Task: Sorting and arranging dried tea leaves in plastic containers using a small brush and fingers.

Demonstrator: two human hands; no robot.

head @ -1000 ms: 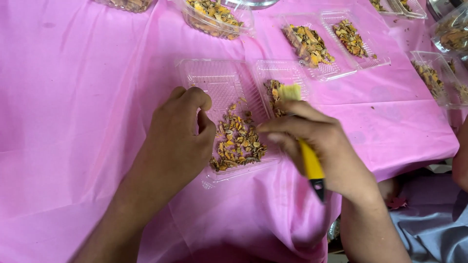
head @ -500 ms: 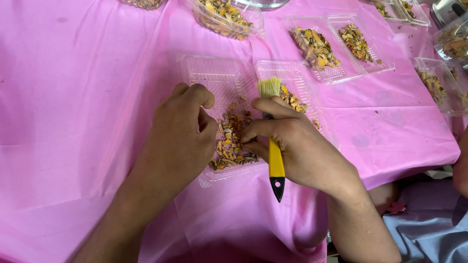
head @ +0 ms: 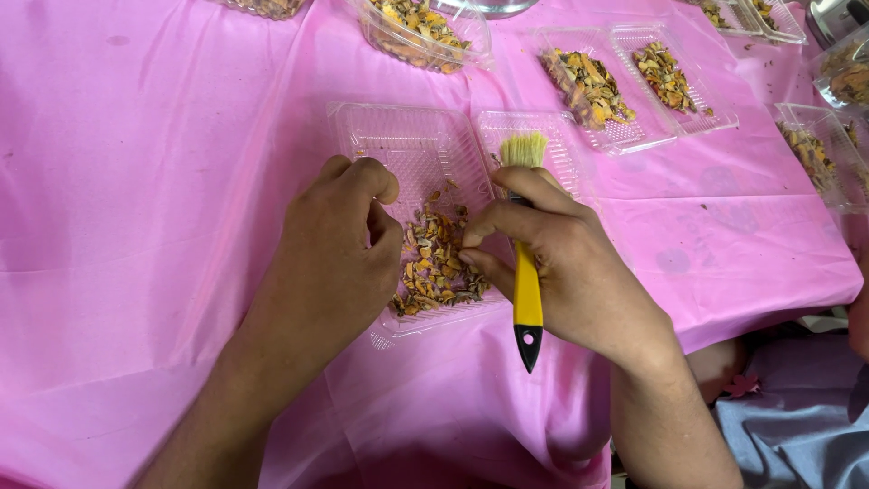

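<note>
My left hand (head: 330, 258) rests curled on the near left side of a clear hinged plastic tray (head: 398, 145), fingertips by a pile of dried yellow-brown chips (head: 436, 263); whether it pinches any chip is hidden. My right hand (head: 566, 272) grips a small brush with a yellow handle and black tip (head: 527, 299); its pale bristles (head: 525, 149) point away from me over the tray's right half. The right fingertips touch the pile's right edge.
A pink plastic cloth (head: 136, 181) covers the table; its near edge drops off at right. More clear trays of chips lie beyond (head: 625, 136) and at far right (head: 815, 145), plus a tub (head: 416, 32). Another person's grey clothing (head: 797, 407) is at bottom right.
My right hand swung the brush from the right half of the tray toward the pile, turning the handle upright toward me. My left hand stayed in place.
</note>
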